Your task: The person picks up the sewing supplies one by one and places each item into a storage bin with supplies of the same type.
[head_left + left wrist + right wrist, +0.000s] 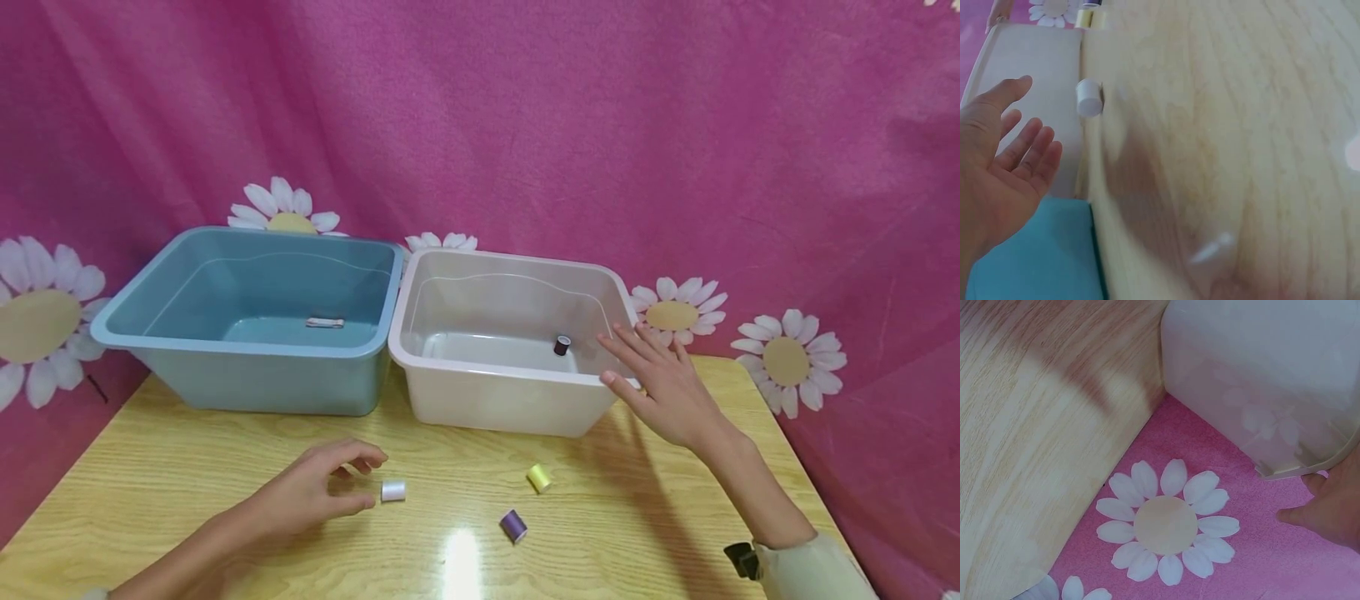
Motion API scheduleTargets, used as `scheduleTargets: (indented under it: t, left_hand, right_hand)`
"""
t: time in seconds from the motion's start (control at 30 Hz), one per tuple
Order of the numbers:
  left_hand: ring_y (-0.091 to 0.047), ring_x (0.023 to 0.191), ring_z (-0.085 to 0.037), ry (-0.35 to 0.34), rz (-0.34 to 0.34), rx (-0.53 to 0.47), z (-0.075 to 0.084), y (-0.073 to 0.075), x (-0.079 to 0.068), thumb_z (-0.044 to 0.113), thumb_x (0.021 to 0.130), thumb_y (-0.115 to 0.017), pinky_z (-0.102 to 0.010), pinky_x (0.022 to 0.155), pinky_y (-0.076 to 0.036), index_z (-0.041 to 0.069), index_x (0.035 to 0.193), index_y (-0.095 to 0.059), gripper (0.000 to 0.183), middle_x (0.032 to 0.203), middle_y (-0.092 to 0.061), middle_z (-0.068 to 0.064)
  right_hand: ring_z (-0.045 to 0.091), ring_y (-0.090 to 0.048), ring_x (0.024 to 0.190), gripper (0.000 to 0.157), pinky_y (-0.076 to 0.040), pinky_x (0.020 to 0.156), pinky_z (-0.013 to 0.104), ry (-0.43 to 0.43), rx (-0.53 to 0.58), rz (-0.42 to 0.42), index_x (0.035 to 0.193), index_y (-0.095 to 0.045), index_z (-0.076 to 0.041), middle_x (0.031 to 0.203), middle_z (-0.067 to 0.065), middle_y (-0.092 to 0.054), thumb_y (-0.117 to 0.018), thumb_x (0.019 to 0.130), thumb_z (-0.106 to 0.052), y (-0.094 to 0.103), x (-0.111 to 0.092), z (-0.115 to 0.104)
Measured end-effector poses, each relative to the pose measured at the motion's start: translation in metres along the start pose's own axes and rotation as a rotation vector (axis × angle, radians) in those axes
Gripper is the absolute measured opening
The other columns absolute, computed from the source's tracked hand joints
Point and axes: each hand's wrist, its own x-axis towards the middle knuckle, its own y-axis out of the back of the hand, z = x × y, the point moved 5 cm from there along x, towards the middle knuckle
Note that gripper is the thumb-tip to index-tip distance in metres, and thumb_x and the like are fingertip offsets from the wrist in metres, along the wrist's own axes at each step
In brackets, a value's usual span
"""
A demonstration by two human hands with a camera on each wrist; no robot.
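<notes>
Hanging cloth [525,125]: bright pink with big white daisies [785,361], fills the whole area behind the white bin [502,404].
Table [600,550]: yellowish wood grain, runs under the white bin and out in front of it.
Teal bin [262,379]: the slightly bigger tub, just left of the white bin, pretty much rim to rim.
White bin: more off-white tbh, standing upright on the wood, mouth up.
Right hand [663,387]: fingers splayed and mostly straight, not gripping anything, at the front right corner of the white bin's rim. Honestly can't tell if skin meets plastic. Pale sleeve [813,571] on that arm.
Left hand [315,492]: loose, thumb well apart from softly bent fingers, nothing held. It's forward and left of the white bin, fingertips just beside the white spool.
Pale little item [325,322]: inside the tub left of the white bin, too small to make out.
White spool [393,491]: on the wood, in front of the white bin's left end.
Purple spool [513,526]: in front of the white bin, farthest out.
Yellow spool [538,478]: also in front of the white bin, closer in.
Dark spool [562,345]: inside the white bin, toward its right end.
</notes>
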Motion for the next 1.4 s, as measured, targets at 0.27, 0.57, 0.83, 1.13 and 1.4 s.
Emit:
scheduleTargets:
  t: [0.27,0.57,0.83,1.13,1.4]
  left_hand:
    - [-0.057,0.099,-0.02,0.029,-0.03,0.025,-0.007,-0.01,0.002,0.029,0.081,-0.07,-0.033,0.081,-0.048,0.012,0.119,-0.054,0.044,0.111,-0.056,0.001]
    - [-0.054,0.1,-0.016,-0.015,0.008,0.114,-0.01,-0.015,0.005,0.026,0.079,-0.073,-0.036,0.084,-0.046,0.013,0.118,-0.054,0.045,0.112,-0.055,0.003]
    - [-0.053,0.1,-0.014,0.007,0.019,0.131,-0.016,-0.025,0.008,0.026,0.08,-0.072,-0.033,0.084,-0.045,0.013,0.118,-0.055,0.044,0.114,-0.055,0.005]
    - [-0.053,0.097,-0.008,-0.02,0.026,0.208,-0.017,-0.032,0.013,0.022,0.08,-0.071,-0.031,0.083,-0.045,0.014,0.119,-0.055,0.042,0.113,-0.056,0.007]
    - [-0.05,0.099,-0.009,-0.031,-0.004,0.25,-0.016,-0.037,0.017,0.02,0.083,-0.068,-0.032,0.084,-0.044,0.014,0.117,-0.056,0.037,0.113,-0.054,0.008]
  right_hand:
    - [0.031,-0.017,0.136,0.053,0.001,0.105,0.056,0.004,0.003,0.007,0.142,-0.035,-0.027,0.146,0.005,-0.031,-0.044,0.094,-0.045,-0.001,0.0,0.001]
    - [0.03,-0.016,0.136,0.053,0.002,0.105,0.056,-0.002,0.012,0.002,0.143,-0.034,-0.028,0.147,0.004,-0.03,-0.044,0.094,-0.045,-0.001,0.0,0.001]
    - [0.028,-0.014,0.137,0.052,0.002,0.105,0.055,-0.007,0.012,-0.003,0.142,-0.035,-0.028,0.147,0.004,-0.03,-0.044,0.094,-0.045,-0.001,-0.001,0.002]
    - [0.028,-0.014,0.137,0.052,0.002,0.105,0.056,-0.01,0.015,-0.003,0.142,-0.035,-0.027,0.146,0.004,-0.03,-0.044,0.094,-0.045,0.0,0.0,0.001]
    - [0.029,-0.014,0.136,0.052,0.001,0.105,0.057,-0.012,0.021,-0.003,0.142,-0.036,-0.027,0.146,0.004,-0.031,-0.044,0.094,-0.046,-0.001,0.0,0.001]
